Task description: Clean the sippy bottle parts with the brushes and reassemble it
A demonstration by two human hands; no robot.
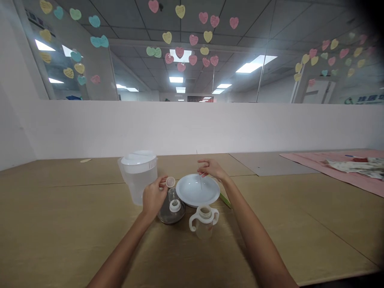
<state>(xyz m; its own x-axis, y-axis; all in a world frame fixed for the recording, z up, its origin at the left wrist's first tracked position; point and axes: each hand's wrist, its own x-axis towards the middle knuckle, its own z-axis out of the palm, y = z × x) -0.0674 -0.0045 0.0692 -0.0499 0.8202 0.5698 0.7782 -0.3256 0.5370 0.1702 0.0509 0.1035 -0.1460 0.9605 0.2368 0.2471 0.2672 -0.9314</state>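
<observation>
While both hands are pinching, a white dish is sitting between them

As I'm watching, the left hand [155, 196] is working at nine o'clock of the white dish [190, 197], thumb and fingers seemingly closed on a small round disc [170, 182]. Up at one o'clock, the right hand [211, 169] is pinching a thin rod [201, 182], and its lower end is hanging over the dish; whether the tip is touching, I can't tell. That rod is looking very light and probably easy to twist between fingertips, so a pinch on its upper part is making sense. The disc is seeming light too, perhaps a bit flexible, and its rim is offering the best hold.

Over at eight o'clock, a dark tray [171, 219] is carrying a white ring [175, 209], with a clear piece [172, 195] lying just behind it. Down at six, a bottle [205, 231] is standing upright, open-necked, probably slick-walled, its two side handles inviting a grip. At ten, a lidded pitcher [139, 182] is standing; at four, a green strip [225, 201] is poking out.
</observation>
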